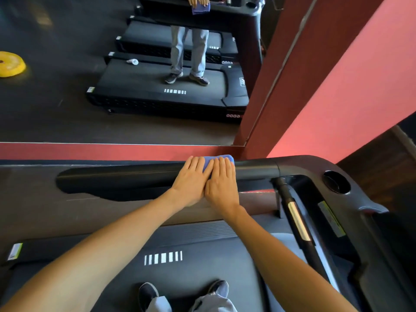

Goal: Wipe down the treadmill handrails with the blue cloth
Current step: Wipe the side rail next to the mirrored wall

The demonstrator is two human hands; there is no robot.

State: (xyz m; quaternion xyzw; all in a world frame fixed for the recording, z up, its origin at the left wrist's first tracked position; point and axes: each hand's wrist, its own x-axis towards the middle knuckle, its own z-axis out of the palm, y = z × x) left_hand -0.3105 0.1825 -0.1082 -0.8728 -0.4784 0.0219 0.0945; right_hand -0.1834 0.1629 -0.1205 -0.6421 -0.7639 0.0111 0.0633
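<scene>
Far left, up in the mirror, there was a yellow weight plate lying on the dark floor, well away from everything else. Below the mirror, the black handrail ran across the front of the treadmill, starting off to the left and going right until it joined the console frame.

About the middle of that rail sat the left hand, palm down, fingers straight and laid flat. It wasn't really grabbing anything, just pressing down on the blue cloth. The cloth was bunched on top of the rail, mostly hidden under the fingers, with a bit poking out between the two hands and over the far edge. The right hand was right beside the left one, thumbs touching, same deal: fingers flat and relaxed, pressing on the cloth and not curled round it.

Lower down, the belt had a row of white stripes, and both shoes stood on it near the bottom edge.

Further right, a round cup holder sat in the console frame, and a red wall filled the upper right corner.
</scene>
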